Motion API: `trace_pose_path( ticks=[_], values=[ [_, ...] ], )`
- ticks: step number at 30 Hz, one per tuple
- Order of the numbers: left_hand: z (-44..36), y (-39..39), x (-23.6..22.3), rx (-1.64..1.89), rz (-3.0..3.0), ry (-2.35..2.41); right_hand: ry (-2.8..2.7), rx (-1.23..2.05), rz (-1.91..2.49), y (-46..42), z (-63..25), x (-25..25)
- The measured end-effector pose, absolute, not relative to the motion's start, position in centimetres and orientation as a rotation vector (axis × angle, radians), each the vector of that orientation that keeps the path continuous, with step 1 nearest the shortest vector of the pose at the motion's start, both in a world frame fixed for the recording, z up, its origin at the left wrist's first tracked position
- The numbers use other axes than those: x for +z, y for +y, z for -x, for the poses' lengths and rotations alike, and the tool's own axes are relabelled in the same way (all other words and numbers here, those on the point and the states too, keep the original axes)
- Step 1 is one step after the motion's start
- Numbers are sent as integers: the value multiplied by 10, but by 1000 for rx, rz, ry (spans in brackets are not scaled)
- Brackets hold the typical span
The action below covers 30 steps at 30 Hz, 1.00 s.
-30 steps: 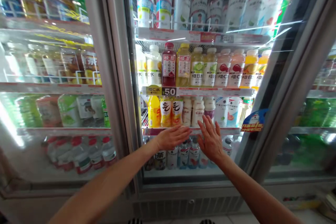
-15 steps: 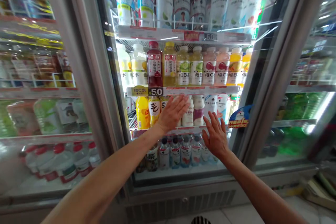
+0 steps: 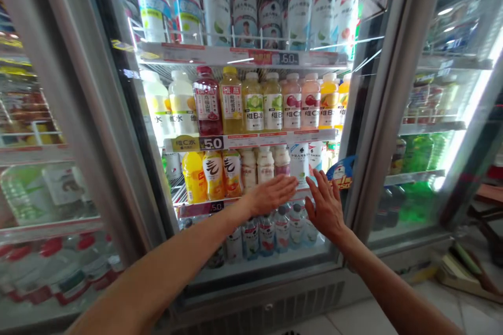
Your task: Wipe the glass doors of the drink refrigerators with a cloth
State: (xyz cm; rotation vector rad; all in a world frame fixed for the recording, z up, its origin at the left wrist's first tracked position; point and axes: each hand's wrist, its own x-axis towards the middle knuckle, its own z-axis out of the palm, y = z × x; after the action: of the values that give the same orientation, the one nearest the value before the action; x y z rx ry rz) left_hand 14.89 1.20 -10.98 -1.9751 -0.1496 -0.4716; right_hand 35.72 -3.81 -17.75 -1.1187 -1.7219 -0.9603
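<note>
While both hands (image 3: pixel 273 194) (image 3: pixel 325 207) extend, bottles (image 3: pixel 282 161) stand beyond them.

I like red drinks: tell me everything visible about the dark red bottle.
The dark red bottle looks like clear plastic holding red drink, with a red cap and a pale label bearing a red band and characters. It stands upright on a fridge shelf, above a 5.0 price tag, between a pale bottle and a yellow-capped bottle; whether they touch is unclear. The left hand and right hand do not touch it.

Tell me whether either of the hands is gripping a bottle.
No, the left hand and the right hand are both open, fingers extended, with nothing in their grasp.
</note>
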Motion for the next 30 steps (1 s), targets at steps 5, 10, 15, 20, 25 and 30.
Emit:
trace_pose_path(
  ticks=[5,10,15,20,25,30],
  values=[
    [-176,18,-92,-592,1936,-355,-1679,-983,1175,-36,-378,-175],
    [-202,20,-99,-586,1964,-215,-1605,-1010,1257,-36,-399,-172],
    [-235,26,-89,-615,2006,-246,-1565,-1021,1331,-39,-424,-172],
    [-263,31,-93,-680,1991,-291,-1468,-1057,1375,-41,-450,-173],
    [-275,35,-110,-496,2043,-21,-1484,-1081,1399,-42,-464,-177],
    [-292,39,-84,-688,2004,-273,-1462,-1090,1394,-41,-466,-168]
  ],
)
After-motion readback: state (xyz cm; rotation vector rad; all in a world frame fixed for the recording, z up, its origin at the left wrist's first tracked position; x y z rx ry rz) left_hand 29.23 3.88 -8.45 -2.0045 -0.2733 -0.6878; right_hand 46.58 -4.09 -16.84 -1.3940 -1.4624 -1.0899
